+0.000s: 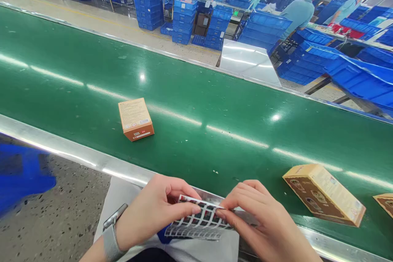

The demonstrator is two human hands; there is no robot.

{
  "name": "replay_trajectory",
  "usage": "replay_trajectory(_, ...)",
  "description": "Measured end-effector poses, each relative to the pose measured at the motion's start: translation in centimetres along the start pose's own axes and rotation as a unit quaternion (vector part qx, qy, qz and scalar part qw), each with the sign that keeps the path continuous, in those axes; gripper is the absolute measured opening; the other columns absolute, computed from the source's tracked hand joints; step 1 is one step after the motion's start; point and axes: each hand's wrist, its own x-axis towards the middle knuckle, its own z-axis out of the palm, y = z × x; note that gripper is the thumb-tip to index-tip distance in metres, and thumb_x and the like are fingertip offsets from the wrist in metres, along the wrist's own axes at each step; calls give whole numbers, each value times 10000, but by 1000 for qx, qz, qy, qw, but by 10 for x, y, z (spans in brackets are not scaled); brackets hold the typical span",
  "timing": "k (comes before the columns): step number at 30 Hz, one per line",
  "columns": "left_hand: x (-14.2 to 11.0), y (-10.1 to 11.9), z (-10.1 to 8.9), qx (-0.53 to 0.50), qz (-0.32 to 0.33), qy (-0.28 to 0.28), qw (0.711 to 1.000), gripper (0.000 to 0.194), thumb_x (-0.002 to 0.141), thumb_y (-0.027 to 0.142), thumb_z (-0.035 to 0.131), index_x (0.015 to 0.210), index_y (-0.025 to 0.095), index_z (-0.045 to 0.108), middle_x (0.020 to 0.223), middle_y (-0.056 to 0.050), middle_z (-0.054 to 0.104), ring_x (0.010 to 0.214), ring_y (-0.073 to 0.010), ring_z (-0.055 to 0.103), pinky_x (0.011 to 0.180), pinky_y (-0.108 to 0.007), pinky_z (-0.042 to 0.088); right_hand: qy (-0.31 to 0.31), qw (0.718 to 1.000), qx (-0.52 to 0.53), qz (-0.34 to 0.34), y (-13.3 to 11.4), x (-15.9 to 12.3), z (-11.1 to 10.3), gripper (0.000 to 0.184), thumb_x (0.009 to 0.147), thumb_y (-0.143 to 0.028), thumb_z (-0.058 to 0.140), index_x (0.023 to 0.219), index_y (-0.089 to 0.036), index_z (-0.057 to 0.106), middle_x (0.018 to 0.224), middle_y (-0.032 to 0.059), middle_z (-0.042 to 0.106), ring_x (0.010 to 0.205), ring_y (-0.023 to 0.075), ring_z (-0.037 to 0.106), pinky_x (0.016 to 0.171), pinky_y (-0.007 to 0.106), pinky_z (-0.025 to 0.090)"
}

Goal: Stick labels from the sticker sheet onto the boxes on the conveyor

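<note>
A curled sheet of small dark stickers (206, 217) on white backing is held low in front of me, over the near edge of the conveyor. My left hand (159, 204), with a watch on its wrist, pinches the sheet's left side between thumb and fingers. At the upper right corner of the sheet, the thumb and forefinger of my right hand (258, 208) are pressed together; whether a single sticker is between them I cannot tell. A small tan and brown box (136, 118) lies on the belt beyond my left hand. Another brown box (325, 194) sits to the right of my right hand.
The green conveyor belt (196, 147) crosses the whole view, with metal rails along both sides. Part of a further box (386, 202) shows at the right edge. Stacked blue crates (184, 20) and two people stand beyond the belt. A blue stool (24, 176) is at left.
</note>
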Motion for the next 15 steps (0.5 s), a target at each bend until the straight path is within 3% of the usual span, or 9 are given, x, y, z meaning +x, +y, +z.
replay_trajectory(8,-6,1,0,31,74,34,996,273,755,400,673,750,168,819,683,-74,727,644,-188,595,558,-243,402,20,1000,23,-6,-15,7,2,143,986,-139,629,1016,-269,577,876,-38,675,767,188,613,737,319,462)
replay_trajectory(15,-9,-6,5,23,90,9,996,211,803,358,701,821,191,829,737,-49,757,638,-174,644,535,-210,448,18,999,29,-20,-12,7,8,158,1031,-121,551,959,-256,589,831,-31,663,726,181,583,720,312,441)
